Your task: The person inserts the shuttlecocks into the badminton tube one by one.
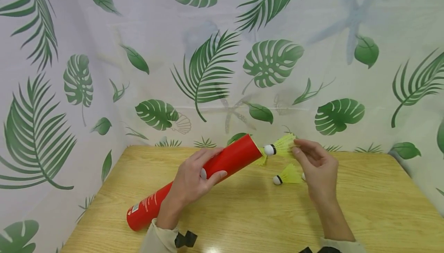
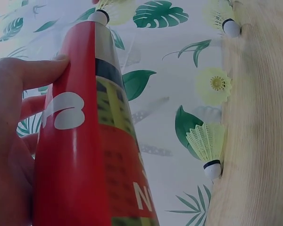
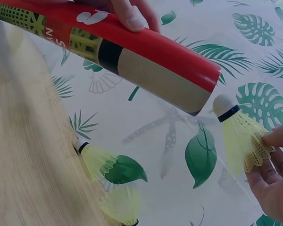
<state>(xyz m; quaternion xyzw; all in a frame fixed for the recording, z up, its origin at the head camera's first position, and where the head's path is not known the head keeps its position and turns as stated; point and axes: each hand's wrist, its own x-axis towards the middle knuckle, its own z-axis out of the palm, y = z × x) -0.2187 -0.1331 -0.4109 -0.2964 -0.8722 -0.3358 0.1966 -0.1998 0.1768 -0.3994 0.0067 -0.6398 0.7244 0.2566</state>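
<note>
My left hand (image 1: 194, 179) grips a red cardboard tube (image 1: 225, 160) around its middle. The tube is tilted, its lower end on the wooden table (image 1: 243, 222) and its open end raised to the right. My right hand (image 1: 313, 164) pinches the skirt of a yellow shuttlecock (image 1: 281, 147), whose white cork sits just outside the tube's mouth. In the right wrist view the held shuttlecock (image 3: 240, 136) hangs just below and to the right of the tube (image 3: 146, 52) opening. The left wrist view looks up along the tube (image 2: 89, 141).
Three loose yellow shuttlecocks lie on the table near the tube's mouth: one (image 1: 288, 175) left of my right hand, another (image 1: 261, 161) partly behind the tube end, a third mostly hidden by my right hand. A leaf-patterned cloth (image 1: 208, 71) walls the table behind and on the left.
</note>
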